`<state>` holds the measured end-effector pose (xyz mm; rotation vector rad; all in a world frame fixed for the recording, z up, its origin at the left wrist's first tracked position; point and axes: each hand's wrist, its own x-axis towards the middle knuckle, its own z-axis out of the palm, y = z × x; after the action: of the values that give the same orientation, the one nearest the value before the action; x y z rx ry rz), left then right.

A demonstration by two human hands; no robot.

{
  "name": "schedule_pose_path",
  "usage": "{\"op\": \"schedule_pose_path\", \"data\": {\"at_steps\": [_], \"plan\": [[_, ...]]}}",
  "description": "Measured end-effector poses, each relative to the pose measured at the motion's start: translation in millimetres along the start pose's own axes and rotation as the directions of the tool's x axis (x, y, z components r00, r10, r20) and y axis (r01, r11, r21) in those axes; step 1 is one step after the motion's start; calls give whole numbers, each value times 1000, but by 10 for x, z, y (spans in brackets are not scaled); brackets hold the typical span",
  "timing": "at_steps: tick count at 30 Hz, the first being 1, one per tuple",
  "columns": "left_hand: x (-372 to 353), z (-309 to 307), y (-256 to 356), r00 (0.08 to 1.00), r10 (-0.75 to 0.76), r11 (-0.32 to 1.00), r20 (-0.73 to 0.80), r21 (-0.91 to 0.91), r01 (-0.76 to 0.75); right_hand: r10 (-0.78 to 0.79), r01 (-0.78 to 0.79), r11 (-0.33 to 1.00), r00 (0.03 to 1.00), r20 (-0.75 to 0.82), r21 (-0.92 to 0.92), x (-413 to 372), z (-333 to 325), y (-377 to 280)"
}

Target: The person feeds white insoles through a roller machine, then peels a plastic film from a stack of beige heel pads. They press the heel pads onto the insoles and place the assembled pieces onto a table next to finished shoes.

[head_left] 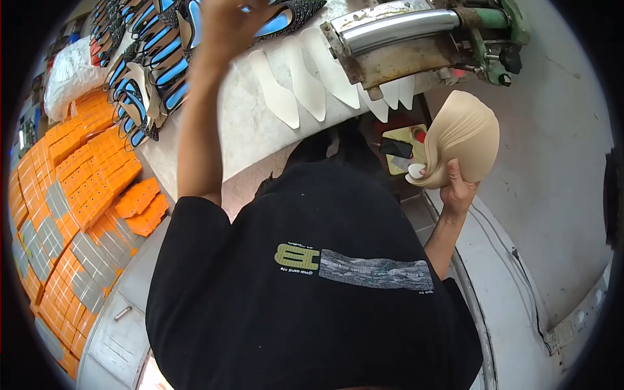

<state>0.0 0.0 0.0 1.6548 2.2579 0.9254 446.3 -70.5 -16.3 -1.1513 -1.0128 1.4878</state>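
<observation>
My right hand [457, 188] grips a fanned stack of thin beige insoles [469, 130], thumb on the near face, off the table's right side. My left arm reaches up across the table, and my left hand [229, 29] is over the far side, beside dark shoes with blue insides [170, 68]. It is smeared by motion and partly cut off by the top edge, so its fingers do not show clearly. To its right, several pale insoles [305, 88] lie in a row on the white tabletop [240, 149], some partly under a roller machine [403, 32].
Orange patterned stacks [84, 175] and a clear plastic bag [75, 75] fill the left side. The metal roller machine stands at the table's back right. Below the table edge, a phone [396, 148] lies on a yellow tray [416, 135]. A cable [520, 260] runs along the right.
</observation>
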Motion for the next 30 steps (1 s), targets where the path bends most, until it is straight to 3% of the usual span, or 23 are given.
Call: {"op": "schedule_pose_path", "data": {"at_steps": [1,2,3,4,6,9,12,14,15,16,17,19,25,28,30], "plan": [[-113,314,-309,958,288,930,-13,-237,-282,-2,2,1000,999,34,-12,0,-10,-12],[-226,593,-192,807,551,820,-214,-39,-570,-3,5,1000,998,64,-24,-13,-18,-25],[-686,1043,-268,885,431,881,-176,-130,-455,9,-4,998,997,83,-57,-99,-36,-7],[-1011,1354,-295,915,402,916,-45,4,-402,8,-1,998,994,105,-65,-125,-21,17],[-1439,1777,-135,942,311,950,124,-16,-311,14,-7,997,996,91,-79,-101,25,5],[-1686,1863,181,919,350,936,179,-101,-337,54,-44,990,996,72,-136,-108,106,-95],[-1703,1721,333,906,409,912,106,-85,-402,83,-64,983,991,106,-171,-113,113,-113],[-1857,1568,438,952,191,963,237,-235,-135,108,-77,976,984,144,-204,-88,125,-152],[-1877,1318,603,865,72,753,496,-596,279,94,-63,978,985,146,-200,-46,168,-178],[-1846,986,832,671,108,325,733,-664,673,69,-42,990,977,200,-132,-26,244,-229],[-1726,671,1092,669,107,331,736,-661,674,47,-32,998,967,251,-63,-41,325,-292],[-1426,156,1527,729,67,-54,681,-727,684,-6,-24,996,937,350,81,-93,439,-374],[-1071,-111,1556,799,70,77,597,-802,593,-60,106,982,960,272,-157,24,409,-398],[-993,-11,1535,974,6,406,228,-890,206,-107,86,987,982,156,134,84,499,-513],[-904,146,1485,997,79,631,21,-775,-33,-118,90,970,987,113,228,146,422,-469]]}}
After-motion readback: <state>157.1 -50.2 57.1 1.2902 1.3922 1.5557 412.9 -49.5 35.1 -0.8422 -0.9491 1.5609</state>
